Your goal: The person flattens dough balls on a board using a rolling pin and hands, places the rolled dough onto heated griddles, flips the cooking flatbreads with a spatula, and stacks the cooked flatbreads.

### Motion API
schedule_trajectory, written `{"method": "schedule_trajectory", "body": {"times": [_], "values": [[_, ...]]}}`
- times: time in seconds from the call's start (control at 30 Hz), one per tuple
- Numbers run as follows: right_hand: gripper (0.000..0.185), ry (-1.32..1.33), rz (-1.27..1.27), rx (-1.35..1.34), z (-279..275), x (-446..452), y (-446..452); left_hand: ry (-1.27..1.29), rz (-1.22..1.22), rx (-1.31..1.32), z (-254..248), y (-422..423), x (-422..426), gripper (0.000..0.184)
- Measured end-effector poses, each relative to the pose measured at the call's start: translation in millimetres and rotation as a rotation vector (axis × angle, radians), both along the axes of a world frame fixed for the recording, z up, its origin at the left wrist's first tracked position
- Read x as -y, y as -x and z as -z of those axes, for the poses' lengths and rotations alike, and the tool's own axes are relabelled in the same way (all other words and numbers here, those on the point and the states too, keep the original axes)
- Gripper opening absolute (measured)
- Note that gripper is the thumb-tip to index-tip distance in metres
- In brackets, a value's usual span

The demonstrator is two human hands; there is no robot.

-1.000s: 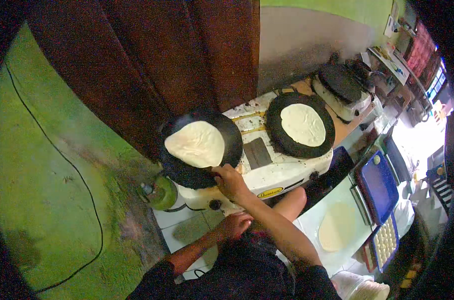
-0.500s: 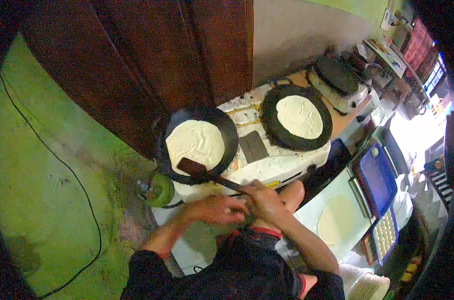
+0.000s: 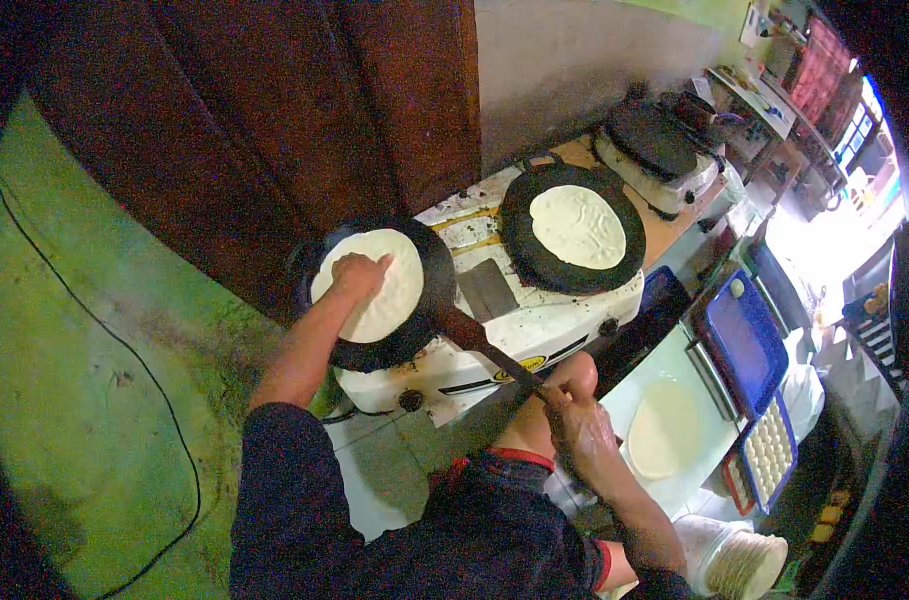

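Flatbread under the left hand, spatula in the right hand

The left hand's fingers press on the flatbread; their tips are hidden, so whether they pinch it I cannot tell. The right hand's fingers wrap the spatula's handle beside the person's knee, out past the stove's front edge. The spatula's dark blade lies at the near right edge of the left pan. The flatbread sits wholly inside that pan, with more dark margin to its right. On the white stove, a dark plate occupies the gap between pans. In the right pan, bare rim surrounds a second flatbread. Right of the knee, a white table holds a dough sheet, with open surface around it; a blue tray stands at its right.
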State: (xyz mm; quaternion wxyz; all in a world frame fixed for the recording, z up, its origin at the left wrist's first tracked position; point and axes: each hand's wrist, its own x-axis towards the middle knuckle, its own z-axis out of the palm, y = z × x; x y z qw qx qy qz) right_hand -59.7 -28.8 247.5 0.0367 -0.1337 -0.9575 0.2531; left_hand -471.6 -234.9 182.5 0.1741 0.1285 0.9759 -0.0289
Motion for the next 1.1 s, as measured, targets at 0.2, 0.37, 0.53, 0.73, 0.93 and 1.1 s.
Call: {"method": "schedule_trajectory", "body": {"times": [0.2, 0.37, 0.53, 0.73, 0.93, 1.1], "values": [[0.030, -0.036, -0.040, 0.029, 30.9, 27.0, 10.0, -0.127, 0.004, 0.182, -47.7, -45.0, -1.7, 0.068], [0.051, 0.143, -0.172, -0.254, 110.3, 81.4, 161.2, -0.538, -0.070, -0.052, -85.5, -50.7, 34.5, 0.063], [0.056, 0.077, -0.196, -0.238, 84.1, 92.7, 205.3, -1.035, -0.087, -0.202, -133.6, -103.9, 31.3, 0.043], [0.048, 0.340, 0.179, -0.316, 90.5, 17.2, -8.8, -1.305, 0.071, 0.134, -96.3, -174.1, -58.0, 0.027], [0.052, -0.124, 0.949, -0.431, 76.8, 14.0, -309.0, -1.124, 0.653, 0.571, -19.2, -292.8, -216.1, 0.026], [0.045, -0.124, 1.727, -0.230, 98.2, 84.8, -456.5, -0.866, 1.122, 0.883, 25.9, -440.4, -308.0, 0.029]]}}
